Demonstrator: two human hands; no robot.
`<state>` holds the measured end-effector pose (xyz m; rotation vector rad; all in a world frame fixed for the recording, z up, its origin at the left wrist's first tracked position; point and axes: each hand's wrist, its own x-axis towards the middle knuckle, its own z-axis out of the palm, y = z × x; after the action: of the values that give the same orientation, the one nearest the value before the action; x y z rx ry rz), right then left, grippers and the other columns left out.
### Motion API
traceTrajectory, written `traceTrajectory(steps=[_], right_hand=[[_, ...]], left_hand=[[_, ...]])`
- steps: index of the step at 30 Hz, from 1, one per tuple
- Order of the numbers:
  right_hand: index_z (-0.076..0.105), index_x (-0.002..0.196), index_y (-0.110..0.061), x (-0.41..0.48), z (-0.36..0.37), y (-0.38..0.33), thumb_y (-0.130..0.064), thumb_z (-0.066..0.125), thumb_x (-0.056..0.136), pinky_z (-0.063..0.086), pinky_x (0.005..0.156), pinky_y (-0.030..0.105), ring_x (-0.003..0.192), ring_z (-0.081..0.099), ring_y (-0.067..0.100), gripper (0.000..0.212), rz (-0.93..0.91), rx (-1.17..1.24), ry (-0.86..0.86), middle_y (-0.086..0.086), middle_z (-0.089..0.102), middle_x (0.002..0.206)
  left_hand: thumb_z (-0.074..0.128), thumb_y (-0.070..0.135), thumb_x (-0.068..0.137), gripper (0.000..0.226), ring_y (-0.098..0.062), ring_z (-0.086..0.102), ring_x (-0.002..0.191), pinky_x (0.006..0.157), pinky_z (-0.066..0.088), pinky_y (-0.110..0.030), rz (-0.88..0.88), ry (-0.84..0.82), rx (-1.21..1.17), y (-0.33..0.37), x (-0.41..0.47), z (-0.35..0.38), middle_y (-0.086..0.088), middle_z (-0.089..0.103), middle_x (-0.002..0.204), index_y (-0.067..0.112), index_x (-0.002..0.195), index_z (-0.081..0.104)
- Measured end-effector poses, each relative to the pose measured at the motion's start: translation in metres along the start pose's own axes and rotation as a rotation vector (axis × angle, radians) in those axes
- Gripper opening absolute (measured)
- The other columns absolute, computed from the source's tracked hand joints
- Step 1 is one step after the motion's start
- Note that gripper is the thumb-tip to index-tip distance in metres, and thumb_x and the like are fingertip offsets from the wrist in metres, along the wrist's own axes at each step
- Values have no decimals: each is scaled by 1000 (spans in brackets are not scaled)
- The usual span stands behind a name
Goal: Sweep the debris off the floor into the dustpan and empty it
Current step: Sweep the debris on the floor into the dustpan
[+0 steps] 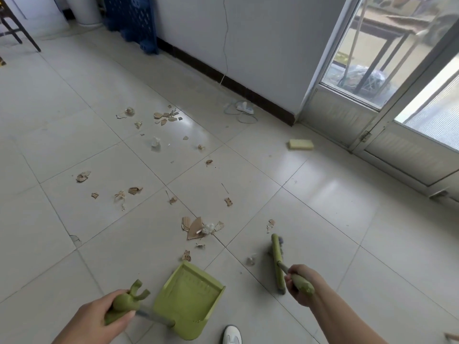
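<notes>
A green dustpan (188, 297) stands on the tiled floor at the bottom centre, its mouth facing the debris. My left hand (104, 315) grips the green top of its long handle (124, 302). My right hand (299, 284) grips the green handle of a broom, whose green head (277, 259) rests on the floor right of the pan. Torn cardboard scraps (195, 228) lie just beyond the pan. More scraps and crumpled bits (166, 116) are scattered across the tiles farther out.
A yellow sponge (300, 144) lies near the glass door (387, 78) on the right. A white power strip with cable (244, 108) sits by the wall's dark baseboard. A blue crate (134, 21) and a chair leg (22, 28) stand at the back. My white shoe (232, 335) is beside the pan.
</notes>
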<state>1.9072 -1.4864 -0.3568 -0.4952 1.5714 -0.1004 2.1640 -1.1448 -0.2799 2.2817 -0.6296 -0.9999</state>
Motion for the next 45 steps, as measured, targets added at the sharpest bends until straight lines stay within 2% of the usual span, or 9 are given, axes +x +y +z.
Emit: traceTrajectory(steps=[5,12,15,18,22,25,30,41,45], right_hand=[[45,110,-6,4,-9,-4,-4,44,93,39,31,14,26,45,14,17,18,87,23,12,49,67],[52,117,-4,10,-36,-2,-11,48,94,48,35,24,33,58,24,24,156,154,-19,15,60,97],[52,99,-2,4,-50,-3,-18,46,99,43,32,16,25,49,15,17,120,72,-11,11,52,67],[50,98,0,6,-65,-8,-16,39,99,37,29,14,26,46,12,19,105,2,-23,9,49,58],[50,89,3,6,-79,-13,-10,36,95,36,30,14,26,44,14,20,117,-15,-16,11,49,60],[50,93,2,5,-81,-12,-9,33,95,35,29,15,26,43,12,20,99,-32,0,10,49,61],[47,115,-5,11,-69,-14,-10,32,97,37,29,15,22,42,13,24,51,-34,66,11,47,65],[43,112,-15,30,-16,-21,-14,27,99,36,33,14,28,43,12,20,13,11,63,9,50,84],[44,107,-16,32,4,-24,-18,27,102,34,35,13,43,39,15,18,17,19,17,7,43,61]], left_hand=[[80,13,73,32,-2,67,93,71,40,4,17,-7,31,15,6,9,17,75,89,34,94,71],[79,4,72,33,21,61,80,70,40,6,53,-25,6,42,12,22,23,74,88,30,90,72],[79,6,72,32,19,61,81,67,40,6,75,-37,29,54,15,28,20,75,84,33,87,71],[78,8,74,31,16,63,82,68,41,5,91,-75,61,63,19,33,20,75,85,34,88,71],[78,11,75,29,-2,69,85,71,47,-9,78,-96,89,72,25,40,16,74,81,35,90,70],[76,14,77,29,2,67,83,76,49,-17,79,-120,92,80,28,45,16,74,83,37,92,69],[75,18,78,25,-3,68,87,77,50,-19,74,-149,90,88,37,53,14,74,87,36,95,69],[75,15,79,31,4,64,78,68,46,-10,138,-166,135,109,70,75,19,72,81,44,89,69],[74,22,78,29,10,62,80,69,45,-5,134,-166,146,117,82,86,10,73,84,35,104,68]])
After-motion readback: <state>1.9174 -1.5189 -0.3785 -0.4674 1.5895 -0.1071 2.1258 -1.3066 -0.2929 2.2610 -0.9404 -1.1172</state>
